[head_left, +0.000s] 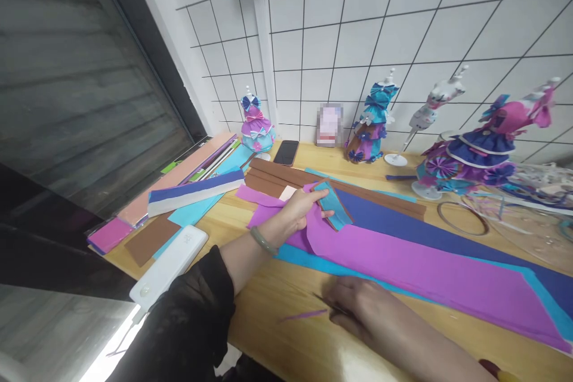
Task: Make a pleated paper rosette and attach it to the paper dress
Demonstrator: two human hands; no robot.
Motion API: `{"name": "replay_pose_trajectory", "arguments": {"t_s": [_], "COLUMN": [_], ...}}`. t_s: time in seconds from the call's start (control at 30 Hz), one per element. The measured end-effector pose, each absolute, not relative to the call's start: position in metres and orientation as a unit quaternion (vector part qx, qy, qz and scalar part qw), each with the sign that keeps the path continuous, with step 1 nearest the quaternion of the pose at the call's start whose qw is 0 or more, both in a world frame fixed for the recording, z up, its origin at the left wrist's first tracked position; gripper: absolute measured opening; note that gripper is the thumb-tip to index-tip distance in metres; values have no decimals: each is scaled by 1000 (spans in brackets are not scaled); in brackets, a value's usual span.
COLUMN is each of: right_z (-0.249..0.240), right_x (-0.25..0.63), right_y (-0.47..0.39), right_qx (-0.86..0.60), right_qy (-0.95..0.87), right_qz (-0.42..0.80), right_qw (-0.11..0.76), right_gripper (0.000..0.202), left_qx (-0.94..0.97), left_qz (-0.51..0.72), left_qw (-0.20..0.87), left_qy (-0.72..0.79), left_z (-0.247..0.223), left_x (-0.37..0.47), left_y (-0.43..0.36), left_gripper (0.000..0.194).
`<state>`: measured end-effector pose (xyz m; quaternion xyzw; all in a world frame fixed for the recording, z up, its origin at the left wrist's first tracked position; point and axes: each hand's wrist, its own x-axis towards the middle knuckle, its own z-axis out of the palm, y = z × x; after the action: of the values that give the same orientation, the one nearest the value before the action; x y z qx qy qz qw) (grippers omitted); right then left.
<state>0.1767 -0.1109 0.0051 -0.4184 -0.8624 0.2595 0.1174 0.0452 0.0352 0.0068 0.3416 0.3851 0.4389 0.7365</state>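
My left hand, with a bangle at the wrist, pinches a small folded turquoise crepe paper piece edged in brown. Beneath that hand lies a long purple crepe paper sheet, its left end bunched up. Lower down, my right hand is smeared by motion. Its fingers curl around something thin and dark that I cannot make out. A narrow purple paper strip is close to its fingertips. Navy crepe paper and turquoise sheets lie partly covered by the purple one.
Brown paper strips and a phone lie behind my left hand. Several small dress forms stand along the wall, one bare. A white power bank-like box sits at the left edge. Wire rings and ribbons lie on the right.
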Motion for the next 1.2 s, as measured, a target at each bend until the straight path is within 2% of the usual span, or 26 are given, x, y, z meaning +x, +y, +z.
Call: {"name": "replay_pose_trajectory", "arguments": {"t_s": [0.17,0.23,0.3,0.37,0.47,0.57,0.87,1.03,1.2], "right_z": [17,21,21,19,14,12,10,4,5], "right_x": [183,191,201,213,224,223,211,214,210], "right_y": [-105,-96,-84,-73,-62,-61,-69,-66,-67], "right_qx": [-395,-416,-459,-514,-563,-566,-593,-598,-604], "right_qy": [-807,-745,-660,-583,-551,-566,-517,-488,-497], "right_qz": [416,479,509,499,403,371,410,446,411], "right_qw": [142,205,309,384,465,471,461,453,468], "right_gripper": [13,13,16,20,25,29,40,39,33], "left_qx": [357,364,373,378,384,404,432,430,432], "left_qz": [425,417,410,401,372,343,290,287,285], "left_qw": [743,745,742,739,747,757,779,779,790], "left_qy": [373,372,378,388,395,381,351,354,328], "left_z": [6,8,11,15,17,14,12,13,10], "left_x": [45,46,48,50,54,59,66,67,68], "left_y": [35,32,27,22,14,7,-10,-12,-14], "left_gripper": [20,21,23,29,39,37,38,39,34]}}
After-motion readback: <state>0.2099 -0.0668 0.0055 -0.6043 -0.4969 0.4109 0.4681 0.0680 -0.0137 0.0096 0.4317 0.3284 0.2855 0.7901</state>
